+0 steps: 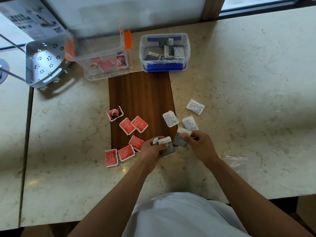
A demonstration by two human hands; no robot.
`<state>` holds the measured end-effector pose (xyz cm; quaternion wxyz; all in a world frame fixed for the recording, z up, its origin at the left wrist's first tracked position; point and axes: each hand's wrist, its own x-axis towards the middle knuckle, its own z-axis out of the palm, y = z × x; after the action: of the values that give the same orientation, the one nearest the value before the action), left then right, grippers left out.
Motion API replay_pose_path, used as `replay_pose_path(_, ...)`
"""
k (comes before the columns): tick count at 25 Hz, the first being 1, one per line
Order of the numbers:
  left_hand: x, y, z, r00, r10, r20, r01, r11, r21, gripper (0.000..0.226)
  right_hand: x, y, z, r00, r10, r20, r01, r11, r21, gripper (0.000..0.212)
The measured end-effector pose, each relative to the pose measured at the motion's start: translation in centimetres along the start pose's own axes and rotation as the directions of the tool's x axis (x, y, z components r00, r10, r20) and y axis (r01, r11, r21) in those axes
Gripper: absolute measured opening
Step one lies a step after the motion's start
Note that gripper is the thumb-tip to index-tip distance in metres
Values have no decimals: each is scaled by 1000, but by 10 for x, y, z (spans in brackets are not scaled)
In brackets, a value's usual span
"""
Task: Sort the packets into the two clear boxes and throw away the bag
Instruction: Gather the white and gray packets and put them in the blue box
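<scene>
My left hand [151, 148] grips a small stack of grey-and-white packets [166, 146] near the front edge of the wooden board [142, 98]. Just to its right, my right hand [199, 144] pinches another grey packet [180, 139]. Several red packets [133, 124] lie at the board's left side, and three white packets [171, 118] lie at its right. At the back, an orange-clipped clear box [102, 55] holds red packets, while a blue-clipped clear box [165, 52] holds dark and white packets. An empty clear zip bag [236, 161] lies at the right of my right forearm.
A grey perforated metal basket [45, 64] lies tilted at the back left beside a printed carton [32, 17]. A seam in the marble counter [26, 151] runs down the left. A window frame [256, 9] lines the back wall.
</scene>
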<state>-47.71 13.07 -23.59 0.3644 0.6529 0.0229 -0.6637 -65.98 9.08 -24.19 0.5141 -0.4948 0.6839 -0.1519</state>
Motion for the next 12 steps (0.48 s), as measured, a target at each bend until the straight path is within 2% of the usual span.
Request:
replay_pose_path(2, -2, 2, 3, 999, -31, 8, 32, 998, -57, 24, -5, -5, 5, 974, 5, 228, -9, 1000, 17, 16)
replay_pose_path(3, -5, 2, 4, 998, -54, 35, 57, 992, -111, 21, -5, -5, 9, 959, 7, 285, -19, 999, 41, 19)
replay_pose_path(5, -8, 3, 5, 992, -81, 101, 99, 978, -186, 23, -5, -4, 18, 960, 8, 280, -42, 992, 117, 30)
replay_pose_path(8, -7, 1, 6, 982, -94, 164, 109, 990, -84, 32, -8, -4, 31, 966, -2, 258, -53, 977, 208, 46)
replay_pose_path(10, -7, -1, 12, 983, -95, 160, 96, 995, -1, 29, -11, -4, 38, 964, -76, 256, 41, 989, 140, 47)
replay_pose_path(12, -5, -1, 16, 985, -96, 145, 95, 995, 13, 25, -7, -5, 36, 952, -164, 257, 162, 986, 29, 47)
